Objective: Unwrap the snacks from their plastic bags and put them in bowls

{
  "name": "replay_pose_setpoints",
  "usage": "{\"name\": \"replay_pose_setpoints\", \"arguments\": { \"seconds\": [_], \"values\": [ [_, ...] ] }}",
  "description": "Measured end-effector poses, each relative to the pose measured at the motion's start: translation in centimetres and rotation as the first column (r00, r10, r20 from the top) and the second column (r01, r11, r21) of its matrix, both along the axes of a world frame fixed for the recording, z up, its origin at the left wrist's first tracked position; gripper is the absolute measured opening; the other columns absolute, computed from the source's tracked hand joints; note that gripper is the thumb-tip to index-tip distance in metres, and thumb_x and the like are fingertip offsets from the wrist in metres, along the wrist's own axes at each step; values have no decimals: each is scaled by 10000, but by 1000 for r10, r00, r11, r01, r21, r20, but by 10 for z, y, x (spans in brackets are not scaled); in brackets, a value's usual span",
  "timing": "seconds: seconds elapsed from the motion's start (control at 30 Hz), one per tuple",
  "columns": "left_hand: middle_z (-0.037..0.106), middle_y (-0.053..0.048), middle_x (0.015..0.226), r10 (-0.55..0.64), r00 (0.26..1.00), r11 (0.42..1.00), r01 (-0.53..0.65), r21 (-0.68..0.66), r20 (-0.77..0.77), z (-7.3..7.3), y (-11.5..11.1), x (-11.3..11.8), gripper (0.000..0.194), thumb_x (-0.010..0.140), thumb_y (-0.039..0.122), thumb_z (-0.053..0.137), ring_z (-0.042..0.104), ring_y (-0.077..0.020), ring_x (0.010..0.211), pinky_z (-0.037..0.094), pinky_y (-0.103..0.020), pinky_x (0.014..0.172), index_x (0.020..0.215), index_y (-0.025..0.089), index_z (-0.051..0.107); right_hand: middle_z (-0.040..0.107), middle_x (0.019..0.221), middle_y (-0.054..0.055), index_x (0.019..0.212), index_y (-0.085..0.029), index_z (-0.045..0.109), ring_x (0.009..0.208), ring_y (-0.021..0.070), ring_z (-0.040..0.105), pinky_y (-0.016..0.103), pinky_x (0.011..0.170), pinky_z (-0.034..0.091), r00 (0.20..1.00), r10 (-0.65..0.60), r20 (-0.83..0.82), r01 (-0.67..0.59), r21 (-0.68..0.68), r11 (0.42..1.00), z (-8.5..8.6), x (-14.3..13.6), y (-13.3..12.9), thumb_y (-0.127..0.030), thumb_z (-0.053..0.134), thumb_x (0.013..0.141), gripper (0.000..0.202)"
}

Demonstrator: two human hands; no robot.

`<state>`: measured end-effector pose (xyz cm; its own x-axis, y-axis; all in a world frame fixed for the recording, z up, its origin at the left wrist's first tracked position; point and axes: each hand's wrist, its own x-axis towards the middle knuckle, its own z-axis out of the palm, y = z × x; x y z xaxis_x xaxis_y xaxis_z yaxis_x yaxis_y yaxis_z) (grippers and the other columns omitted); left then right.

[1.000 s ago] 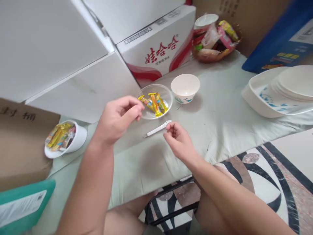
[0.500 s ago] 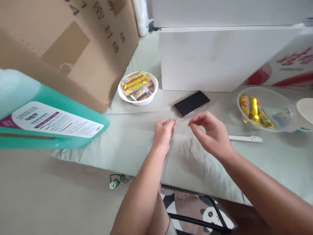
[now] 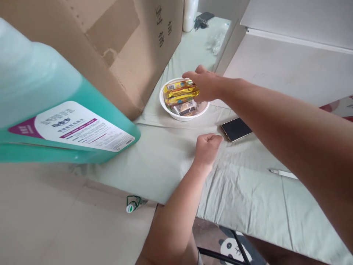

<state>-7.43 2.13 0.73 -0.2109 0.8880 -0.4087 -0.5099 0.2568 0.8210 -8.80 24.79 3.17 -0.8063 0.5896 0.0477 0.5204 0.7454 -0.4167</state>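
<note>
A white bowl holds several yellow-wrapped snack sticks and a clear packet with something dark and brown inside. Over its right rim reaches my right hand, fingers and thumb apart around the right ends of the snack sticks. Whether the fingertips touch them I cannot tell. My left hand rests as a closed fist on the cloth-covered table, in front of the bowl. Anything inside that fist is hidden. To its right lies a dark-screened phone, partly covered by my right forearm.
A large jug of green liquid leans in at left, before a cardboard box. A white box stands behind my right arm. A white strip-like object lies at right. A white bottle stands at the back.
My right hand has moved left and away from me, from beside my left hand to the bowl. My left hand stays closed. The view has turned left, leaving the clear bowl out of sight.
</note>
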Motion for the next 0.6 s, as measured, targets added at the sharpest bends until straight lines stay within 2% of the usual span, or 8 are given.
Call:
{"name": "replay_pose_setpoints", "arguments": {
  "seconds": [0.13, 0.23, 0.3, 0.37, 0.47, 0.53, 0.57, 0.6],
  "values": [
    [168, 70, 478, 23, 999, 999, -24, 27, 23, 2, 0, 8, 427, 760, 109, 560, 173, -48, 440, 110, -245, 459, 483, 200, 248, 553, 1248, 74, 1315, -224, 569, 1154, 296, 616, 447, 1007, 477, 996, 28, 89, -34, 64, 997, 10, 4, -20, -375, 841, 699, 691],
    [180, 72, 476, 38, 999, 999, -39, 30, 15, 4, 0, 14, 413, 754, 103, 549, 176, -43, 443, 110, -237, 461, 476, 196, 258, 619, 1188, 93, 1367, -222, 525, 1157, 333, 603, 479, 985, 492, 971, -16, 239, -16, 132, 991, 24, 3, -41, -361, 830, 686, 759],
    [174, 74, 476, 31, 999, 999, -31, 32, 13, 3, 0, 16, 414, 751, 110, 550, 171, -41, 441, 110, -238, 462, 477, 198, 253, 625, 1203, 110, 1395, -223, 511, 1167, 347, 595, 483, 972, 499, 966, -52, 254, 9, 165, 986, 39, 5, -55, -318, 786, 713, 741],
    [156, 77, 479, 26, 1000, 999, -26, 40, 13, 2, 0, 15, 419, 747, 127, 558, 157, -40, 440, 108, -238, 462, 483, 202, 241, 593, 1272, 131, 1428, -213, 486, 1177, 347, 590, 486, 983, 495, 986, -80, 147, 54, 177, 983, 56, 17, -70, -313, 741, 747, 735],
    [154, 83, 471, 9, 1000, 999, -9, 40, 4, -1, 1, 12, 428, 741, 182, 586, 152, -44, 440, 107, -238, 455, 500, 208, 233, 554, 1354, 135, 1468, -200, 426, 1216, 331, 570, 497, 1045, 463, 974, -121, -191, 140, 87, 986, 75, 60, -106, -442, 678, 811, 744],
    [209, 88, 461, -45, 999, 996, 43, 78, 14, -2, 3, 11, 434, 752, 284, 630, 191, -47, 433, 143, -228, 450, 518, 209, 273, 579, 1349, 105, 1443, -240, 449, 1191, 300, 588, 485, 1013, 490, 872, -194, -449, 158, -116, 981, 75, 105, -141, -553, 569, 880, 655],
    [282, 83, 470, -89, 996, 989, 84, 120, 32, -2, 4, 11, 424, 756, 357, 657, 259, -51, 440, 196, -218, 456, 535, 205, 329, 614, 1298, 93, 1394, -266, 495, 1101, 277, 627, 465, 934, 532, 780, -284, -558, 150, -275, 950, 70, 130, -160, -605, 493, 908, 593],
    [396, 66, 512, -136, 989, 979, 125, 161, 62, -2, 5, 12, 396, 752, 427, 683, 368, -60, 476, 274, -207, 485, 576, 197, 413, 652, 1214, 89, 1326, -277, 548, 985, 258, 654, 443, 841, 558, 668, -407, -623, 126, -444, 887, 63, 153, -179, -651, 428, 918, 566]
  ]
}}
